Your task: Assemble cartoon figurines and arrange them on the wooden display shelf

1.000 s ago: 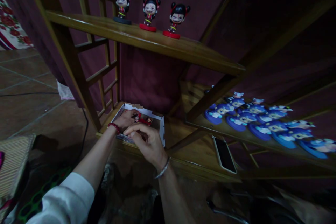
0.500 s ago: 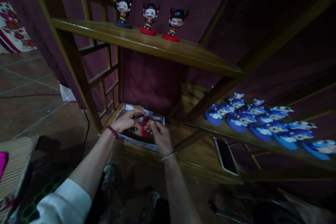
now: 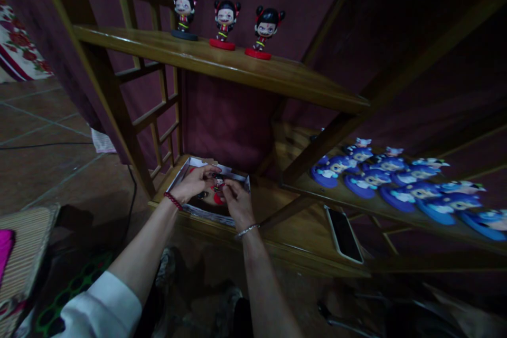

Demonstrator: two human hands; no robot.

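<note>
Over a shallow white cardboard box (image 3: 242,184) on the lower shelf, my two hands meet at a small figurine (image 3: 218,184) in black and red. My left hand (image 3: 194,185), with a red bead bracelet, has its thumb and fingers closed at the figurine's head. From the other side my right hand (image 3: 238,204), with a silver bracelet, pinches the figurine; the fingers partly cover it. Beneath them a red round base (image 3: 217,199) shows, but whether it is joined to the figurine I cannot tell. A small dark piece (image 3: 202,195) lies in the box under my left hand.
Three black-haired figurines (image 3: 225,21) stand on the upper wooden shelf (image 3: 222,66) above my hands. Several blue figurines (image 3: 372,179) fill a shelf at the right. A phone (image 3: 344,235) lies on the lower board. Lattice bars (image 3: 154,111) close the left side.
My right hand has shifted slightly left, and the figurine between the hands has turned or moved a little to the right. The view has shifted slightly.
</note>
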